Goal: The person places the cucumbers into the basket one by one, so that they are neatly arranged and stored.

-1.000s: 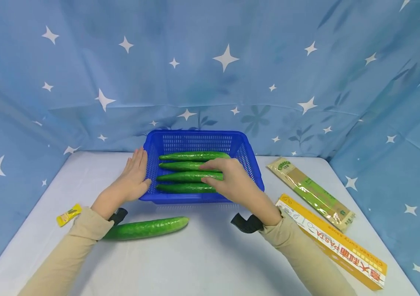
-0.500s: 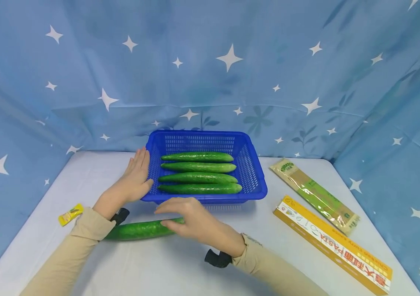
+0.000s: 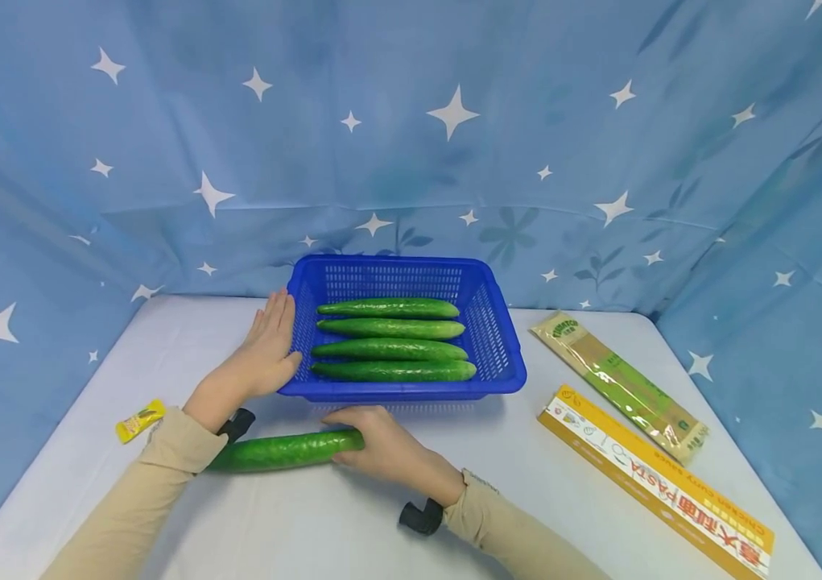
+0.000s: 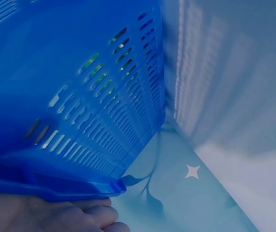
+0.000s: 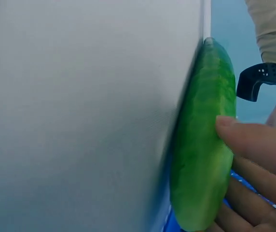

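Note:
On the white table in front of the basket lies a single cucumber (image 3: 283,451). My right hand (image 3: 385,449) grips its right end, with the thumb on the near side and the fingers on the far side; the right wrist view shows the thumb pressed on the cucumber (image 5: 203,140). My left hand (image 3: 260,352) rests with straight fingers against the left rim of the blue plastic basket (image 3: 411,392). Inside it, several cucumbers (image 3: 389,349) lie side by side. In the left wrist view the fingers (image 4: 102,215) sit under the basket's rim. My left wrist hides the loose cucumber's left end.
A small yellow packet (image 3: 140,420) lies at the left. At the right are a long orange and white pasta box (image 3: 660,479) and a flat packet of noodles (image 3: 621,387). A blue star-printed curtain (image 3: 411,145) stands behind the table.
My right hand has left the basket, come down toward me and to the left, and taken hold of the loose cucumber. The left hand stays at the basket's rim.

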Demonstrator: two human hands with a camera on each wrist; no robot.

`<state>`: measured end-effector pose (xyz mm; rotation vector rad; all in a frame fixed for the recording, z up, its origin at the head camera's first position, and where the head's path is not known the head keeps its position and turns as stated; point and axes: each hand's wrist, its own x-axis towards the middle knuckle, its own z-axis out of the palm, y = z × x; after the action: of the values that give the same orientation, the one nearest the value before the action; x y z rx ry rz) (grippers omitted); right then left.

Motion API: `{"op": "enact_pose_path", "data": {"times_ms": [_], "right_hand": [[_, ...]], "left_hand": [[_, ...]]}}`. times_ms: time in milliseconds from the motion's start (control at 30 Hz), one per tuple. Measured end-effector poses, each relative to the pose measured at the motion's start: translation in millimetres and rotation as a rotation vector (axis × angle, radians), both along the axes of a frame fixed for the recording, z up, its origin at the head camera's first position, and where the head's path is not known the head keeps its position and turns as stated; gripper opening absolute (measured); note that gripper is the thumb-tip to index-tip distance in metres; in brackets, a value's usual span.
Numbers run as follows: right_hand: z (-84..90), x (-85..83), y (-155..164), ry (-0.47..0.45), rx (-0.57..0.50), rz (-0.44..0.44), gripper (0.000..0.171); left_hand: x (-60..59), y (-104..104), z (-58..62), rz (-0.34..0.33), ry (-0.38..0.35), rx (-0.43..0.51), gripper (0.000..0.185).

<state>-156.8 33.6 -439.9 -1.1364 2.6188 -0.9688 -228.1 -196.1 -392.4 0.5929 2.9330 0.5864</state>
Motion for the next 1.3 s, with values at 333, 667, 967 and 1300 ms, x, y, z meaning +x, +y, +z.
{"op": "enact_pose_path", "data": {"times_ms": [333, 667, 967, 1300], "right_hand": [[-5.2, -4.2, 2.7, -0.097, -0.034, -0.003, 0.043], [-6.7, -2.2, 5.6, -0.079, -0.059, 0.005, 0.044], [4.8, 7.9, 21.7, -0.100, -0.103, -0.035, 0.041], [41.8, 30.2, 58.1, -0.087, -0.088, -0.005, 0.043]], "left_hand": [[0.0, 0.6, -0.4, 0.005, -0.009, -0.001, 0.079], [0.4, 0.3, 0.4, 0.004, -0.012, -0.005, 0.079], [-0.3, 0.7, -1.0, 0.000, -0.008, -0.010, 0.079], [0.7, 1.0, 0.8, -0.003, 0.014, -0.013, 0.078]]}}
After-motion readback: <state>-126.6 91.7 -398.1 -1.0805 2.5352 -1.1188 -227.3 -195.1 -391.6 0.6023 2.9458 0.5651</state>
